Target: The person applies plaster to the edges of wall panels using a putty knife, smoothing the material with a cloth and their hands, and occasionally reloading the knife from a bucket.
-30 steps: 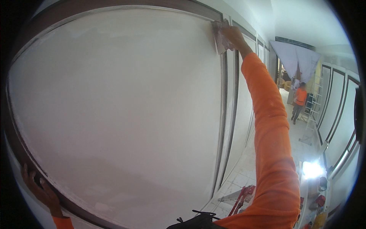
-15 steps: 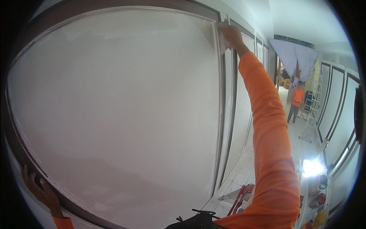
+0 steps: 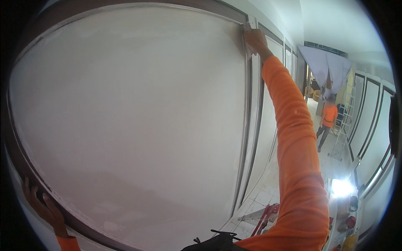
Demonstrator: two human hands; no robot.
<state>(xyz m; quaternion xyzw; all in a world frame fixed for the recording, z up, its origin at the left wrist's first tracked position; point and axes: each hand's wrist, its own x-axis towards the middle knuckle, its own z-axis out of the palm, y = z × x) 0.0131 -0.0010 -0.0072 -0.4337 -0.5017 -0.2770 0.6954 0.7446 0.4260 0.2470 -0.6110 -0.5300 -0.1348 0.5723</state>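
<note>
A large off-white panel (image 3: 138, 113) set in a dark brown frame (image 3: 79, 12) fills most of the view. My right hand (image 3: 256, 40), its arm stretched up, is closed around a pale, thin, crumpled sheet (image 3: 250, 49). The sheet rests against the frame at the panel's upper right corner; whether it is cloth, plastic or paper cannot be made out. Down at the lower left, my left hand (image 3: 48, 211) lies against the dark frame with its fingers extended and apart, holding nothing.
A row of similar framed panels continues along the right. Farther back, a person (image 3: 329, 116) in an orange top stands near a ladder (image 3: 346, 113) and a hanging pale sheet (image 3: 326, 67). A bright lamp (image 3: 342, 188) and red metal bars (image 3: 266, 217) are at the lower right.
My view has shifted slightly. The right hand with the sheet stays at the panel's upper right corner, and my left hand keeps its place. The person in the background has stepped closer.
</note>
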